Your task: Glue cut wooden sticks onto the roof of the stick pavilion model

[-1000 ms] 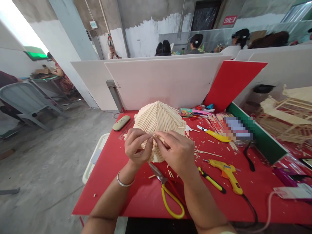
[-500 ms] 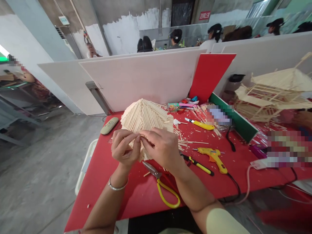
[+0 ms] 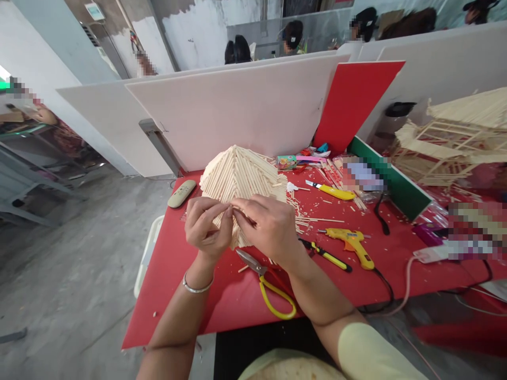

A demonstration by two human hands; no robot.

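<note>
A peaked roof-like piece made of pale wooden sticks (image 3: 253, 171) stands on the red table (image 3: 222, 309). In front of it, my left hand (image 3: 208, 227) and my right hand (image 3: 271, 227) meet at the fingertips. Both hands are closed in a pinch. Whatever lies between the fingers is too small and hidden to name. Just below my hands rest yellow-handled scissors (image 3: 273, 290), with the blades pointing up and left. A black-and-yellow hand tool (image 3: 330, 257) lies beside my right wrist, partly covered by it.
On the right lie a yellow glue gun (image 3: 352, 245) with a cord and a yellow utility knife (image 3: 330, 191). Loose sticks (image 3: 317, 219) and scraps are scattered nearby. A cream oval case (image 3: 181, 193) sits at the left edge. White boards (image 3: 233, 113) stand behind; a larger stick model (image 3: 447, 142) is at right.
The camera view has tilted down and turned slightly left, so the table sits higher and farther right in the picture. My hands keep the same pinch before the stick roof.
</note>
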